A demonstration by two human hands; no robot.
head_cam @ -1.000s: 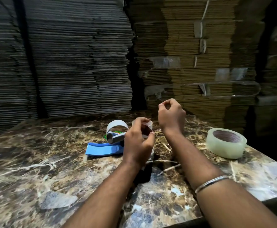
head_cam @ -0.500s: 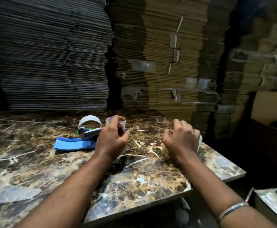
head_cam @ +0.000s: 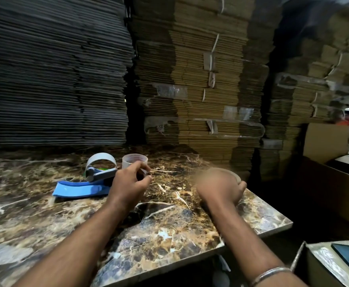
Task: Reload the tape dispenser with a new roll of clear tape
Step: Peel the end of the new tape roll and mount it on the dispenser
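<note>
Two hands busy: left hand [head_cam: 129,181] pinched spent core [head_cam: 135,160] beside dispenser [head_cam: 86,183]; right hand [head_cam: 219,188], empty a second earlier, clamped down over new roll [head_cam: 234,176] — reload imminent.

My right hand [head_cam: 219,188], a second ago raised empty beside my left, now lies over the new tape roll [head_cam: 232,174] at the bench's right corner, fingers [head_cam: 242,185] curling round its rim, blurred with motion.

Two hands, left [head_cam: 128,183] and right [head_cam: 219,189], one blue tape dispenser [head_cam: 82,187], one empty core [head_cam: 134,160], one new tape roll [head_cam: 234,176], one marble table [head_cam: 169,235], one bangle [head_cam: 270,275]
</note>
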